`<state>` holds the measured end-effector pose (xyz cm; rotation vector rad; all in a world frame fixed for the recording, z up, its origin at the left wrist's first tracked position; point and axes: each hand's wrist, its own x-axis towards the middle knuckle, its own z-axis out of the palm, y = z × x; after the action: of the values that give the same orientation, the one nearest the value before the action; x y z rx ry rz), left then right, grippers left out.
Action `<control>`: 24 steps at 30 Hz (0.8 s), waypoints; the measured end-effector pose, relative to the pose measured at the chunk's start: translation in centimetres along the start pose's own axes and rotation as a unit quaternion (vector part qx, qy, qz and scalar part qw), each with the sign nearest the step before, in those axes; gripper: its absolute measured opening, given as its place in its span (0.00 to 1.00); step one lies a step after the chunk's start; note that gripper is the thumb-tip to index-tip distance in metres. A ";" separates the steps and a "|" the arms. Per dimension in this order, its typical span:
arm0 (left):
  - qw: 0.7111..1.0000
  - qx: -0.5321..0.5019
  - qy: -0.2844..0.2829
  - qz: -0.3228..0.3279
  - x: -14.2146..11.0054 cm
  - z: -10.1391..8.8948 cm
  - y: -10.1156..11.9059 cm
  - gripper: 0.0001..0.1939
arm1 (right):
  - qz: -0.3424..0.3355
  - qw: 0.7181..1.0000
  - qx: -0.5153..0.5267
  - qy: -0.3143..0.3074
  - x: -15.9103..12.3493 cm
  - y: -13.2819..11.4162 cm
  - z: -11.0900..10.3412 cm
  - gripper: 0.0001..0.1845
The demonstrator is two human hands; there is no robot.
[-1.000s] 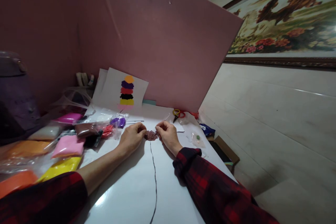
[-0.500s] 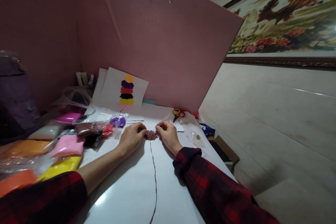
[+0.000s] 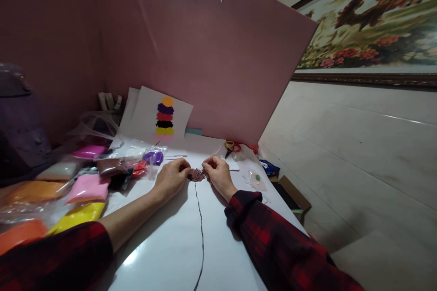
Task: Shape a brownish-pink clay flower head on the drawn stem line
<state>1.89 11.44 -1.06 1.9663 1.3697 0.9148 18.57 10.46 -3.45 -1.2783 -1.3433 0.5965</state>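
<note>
A small brown clay piece (image 3: 196, 175) with a ridged, fringed surface lies on the white sheet (image 3: 164, 245) between my hands. My left hand (image 3: 172, 176) is pinched at its left edge, and my right hand (image 3: 218, 175) pinches at the right edge. Both sets of fingertips partly cover the piece. A thin dark line (image 3: 201, 223) runs from just below the clay down the sheet to the bottom of the view.
Bags of coloured clay, among them a pink bag (image 3: 88, 188) and a yellow bag (image 3: 78, 218), crowd the left side. A paper with stacked colour patches (image 3: 180, 113) leans at the back. Scissors (image 3: 232, 146) lie beyond my right hand; a small clear bag (image 3: 256, 180) is to the right.
</note>
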 end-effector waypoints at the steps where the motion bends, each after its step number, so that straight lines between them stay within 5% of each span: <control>1: 1.000 0.001 -0.001 0.000 0.0 0.0 0.0 0.07 | 0.000 1.000 -0.002 0.001 0.0 0.1 0.0 0.07; 24: 1.000 0.019 0.000 -0.001 0.1 0.1 -0.2 0.06 | 0.004 1.000 -0.003 -0.002 0.1 0.1 0.0 0.07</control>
<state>1.93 11.62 -1.22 1.9940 1.3986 0.8937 18.62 10.55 -3.54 -1.2879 -1.3444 0.6010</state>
